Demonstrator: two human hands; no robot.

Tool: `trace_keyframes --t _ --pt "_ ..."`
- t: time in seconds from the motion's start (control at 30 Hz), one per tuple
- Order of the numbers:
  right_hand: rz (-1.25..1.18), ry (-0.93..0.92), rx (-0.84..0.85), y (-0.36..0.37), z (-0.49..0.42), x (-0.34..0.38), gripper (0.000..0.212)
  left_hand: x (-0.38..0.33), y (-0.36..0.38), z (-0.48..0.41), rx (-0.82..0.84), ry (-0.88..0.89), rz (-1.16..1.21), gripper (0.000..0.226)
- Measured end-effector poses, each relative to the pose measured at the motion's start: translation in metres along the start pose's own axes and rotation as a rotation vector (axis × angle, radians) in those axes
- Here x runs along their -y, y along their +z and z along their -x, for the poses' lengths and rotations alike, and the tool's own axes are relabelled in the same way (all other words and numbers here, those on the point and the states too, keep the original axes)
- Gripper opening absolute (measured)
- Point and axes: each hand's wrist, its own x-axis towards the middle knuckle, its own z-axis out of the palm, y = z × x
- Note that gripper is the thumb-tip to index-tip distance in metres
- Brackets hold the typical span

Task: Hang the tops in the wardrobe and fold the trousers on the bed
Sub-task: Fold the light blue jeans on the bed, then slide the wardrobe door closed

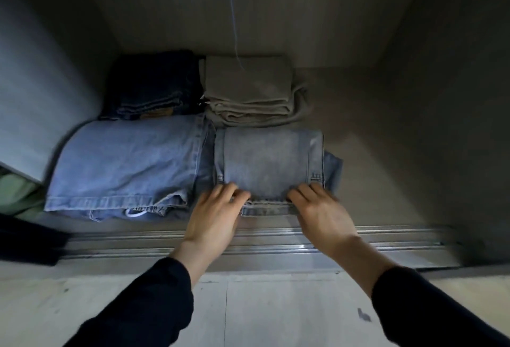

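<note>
Faded jeans [271,159]: folded into a compact grey-blue block, with side seams and stacked hem layers showing along the near edge. They lie on the wardrobe floor [386,139].
Left hand [218,208]: fingers curled over the faded jeans' near left corner, gripping it.
Right hand [317,206]: fingers curled the same way over the near right corner, gripping it.
Left of the faded jeans: folded light blue jeans [129,161], side against side.
Behind the faded jeans: folded beige trousers [248,87], touching the far edge. Dark jeans [154,84] sit diagonally back-left.
Right of the faded jeans: bare wardrobe floor runs to the side wall [455,70].
In front of the faded jeans: the metal door track [276,239] runs just beside the near edge, under both wrists.
Above, behind the faded jeans: a thin thread [234,29] hangs down.
</note>
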Motion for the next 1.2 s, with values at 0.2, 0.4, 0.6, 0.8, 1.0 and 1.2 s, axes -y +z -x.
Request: trace_keyframes --t 0.2,0.4,0.6,0.8,1.0,1.2 --pt "-0.013 0.069 0.097 0.001 -0.033 -0.009 0.056 0.003 -0.001 -0.023 -0.017 -0.047 -0.055 0.059" --pt "-0.035 0.118 0.176 -0.002 0.008 0.003 0.055 -0.011 -0.002 0.006 0.041 -0.098 0.028 0.062" --pt "-0.124 0.142 0.561 -0.049 0.003 0.014 0.073 -0.013 -0.040 0.014 0.125 -0.096 0.050 0.047" --pt "-0.198 0.078 0.489 -0.201 -0.016 0.084 0.067 -0.029 -0.202 0.041 0.031 -0.300 0.295 0.060" --pt "-0.161 -0.029 0.515 -0.408 -0.047 0.181 0.065 -0.030 -0.414 0.073 -0.090 -0.466 0.406 0.048" --pt "-0.244 -0.093 0.362 -0.576 -0.070 0.285 0.051 -0.022 -0.611 0.114 -0.243 -0.641 0.505 0.029"
